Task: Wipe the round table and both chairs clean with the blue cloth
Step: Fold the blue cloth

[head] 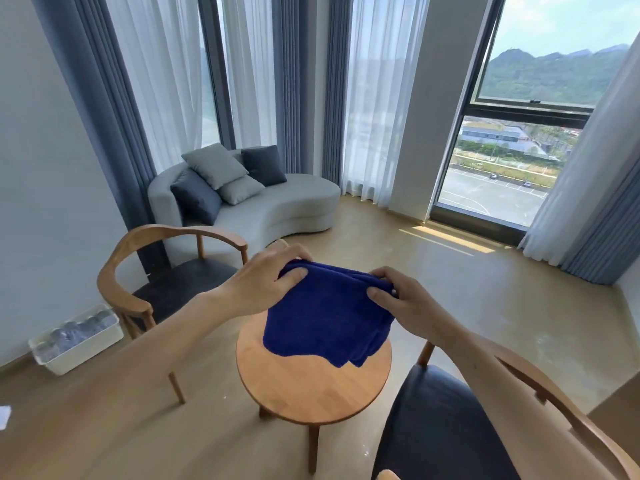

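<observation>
A: From the head camera, where is the blue cloth (325, 313)?

B: Held up in the air over the round table (311, 393), not touching it. The left hand (266, 285) pinches the top edge at one end, fingers curled over it with the thumb on the near side. The right hand (398, 299) pinches the other end the same way. The cloth hangs folded in layers, its lower corner dangling above the tabletop.

A: And the chairs?

B: The left chair (166, 271) stands beyond the table to the left, dark seat, curved wooden back. The right chair (450, 427) is close on the near right, just beside the table. I'd say nothing has been wiped yet.

A: So the step in hand is getting the cloth ready?

B: That's my reading. To do it well, fold it into a flat pad that fits under one palm, with the loose corners tucked in so they don't drag. Then lay it flat on the tabletop and press with straight fingers. Start at the far rim and work towards you in overlapping passes, finishing around the edge.

A: Anything else nearby?

B: A white bin (76, 341) sits on the floor by the wall, and a grey sofa (249, 199) stands by the curtains, both well apart from the table.
</observation>
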A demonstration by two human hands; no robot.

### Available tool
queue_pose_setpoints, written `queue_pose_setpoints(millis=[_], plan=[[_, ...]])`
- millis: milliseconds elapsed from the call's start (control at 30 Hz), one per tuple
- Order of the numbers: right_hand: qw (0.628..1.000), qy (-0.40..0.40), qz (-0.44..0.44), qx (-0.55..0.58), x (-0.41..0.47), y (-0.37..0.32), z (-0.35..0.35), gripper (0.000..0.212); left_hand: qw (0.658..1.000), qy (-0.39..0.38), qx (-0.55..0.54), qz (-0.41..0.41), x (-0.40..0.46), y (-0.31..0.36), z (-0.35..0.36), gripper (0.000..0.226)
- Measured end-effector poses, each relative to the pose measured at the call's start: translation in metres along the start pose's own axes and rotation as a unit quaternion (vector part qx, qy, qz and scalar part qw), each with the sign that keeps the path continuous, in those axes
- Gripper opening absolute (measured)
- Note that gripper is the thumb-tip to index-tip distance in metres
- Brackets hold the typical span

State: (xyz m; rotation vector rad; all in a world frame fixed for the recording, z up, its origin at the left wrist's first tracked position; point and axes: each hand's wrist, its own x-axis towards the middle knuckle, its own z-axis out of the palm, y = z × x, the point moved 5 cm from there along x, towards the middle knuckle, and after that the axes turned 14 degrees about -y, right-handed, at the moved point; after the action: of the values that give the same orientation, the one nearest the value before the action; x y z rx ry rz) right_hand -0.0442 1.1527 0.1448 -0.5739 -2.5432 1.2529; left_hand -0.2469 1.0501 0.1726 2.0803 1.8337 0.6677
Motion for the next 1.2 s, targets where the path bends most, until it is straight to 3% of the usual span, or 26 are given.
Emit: queue_pose_setpoints(millis=[100, 233, 333, 433, 533, 667, 800, 1000, 1200], plan=[[0.999, -0.027, -0.005, 0.028, 0.004, 0.006, 0.003, 0.017, 0.994, 0.01, -0.099, -0.048, -0.004, -0.007, 0.0, 0.012], [0.995, -0.063, 0.02, 0.069, 0.011, 0.02, 0.019, 0.05, 0.967, -0.037, -0.21, -0.141, -0.014, -0.029, 0.005, 0.021], [0.994, -0.03, 0.075, 0.069, 0.024, 0.033, 0.03, 0.06, 0.949, -0.076, -0.25, -0.177, -0.021, -0.052, 0.012, 0.032], [0.99, 0.028, 0.102, 0.095, 0.042, 0.043, 0.037, 0.031, 0.928, -0.085, -0.299, -0.207, -0.026, -0.083, 0.016, 0.042], [0.985, 0.054, 0.12, 0.112, 0.066, 0.051, 0.05, 0.018, 0.901, -0.15, -0.36, -0.191, -0.028, -0.117, 0.022, 0.045], [0.985, 0.063, 0.116, 0.113, 0.107, 0.061, 0.075, 0.018, 0.908, -0.22, -0.306, -0.183, -0.024, -0.181, 0.037, 0.041], [0.985, 0.085, 0.127, 0.076, 0.152, 0.079, 0.114, 0.021, 0.927, -0.16, -0.288, -0.18, -0.011, -0.264, 0.043, 0.018], [0.952, 0.099, 0.262, 0.125, 0.196, 0.126, 0.18, 0.024, 0.909, -0.164, -0.361, -0.126, 0.006, -0.355, 0.066, 0.013], [0.912, 0.096, 0.365, 0.16, 0.203, 0.168, 0.212, 0.021, 0.88, -0.265, -0.366, -0.146, 0.028, -0.404, 0.121, 0.008]])
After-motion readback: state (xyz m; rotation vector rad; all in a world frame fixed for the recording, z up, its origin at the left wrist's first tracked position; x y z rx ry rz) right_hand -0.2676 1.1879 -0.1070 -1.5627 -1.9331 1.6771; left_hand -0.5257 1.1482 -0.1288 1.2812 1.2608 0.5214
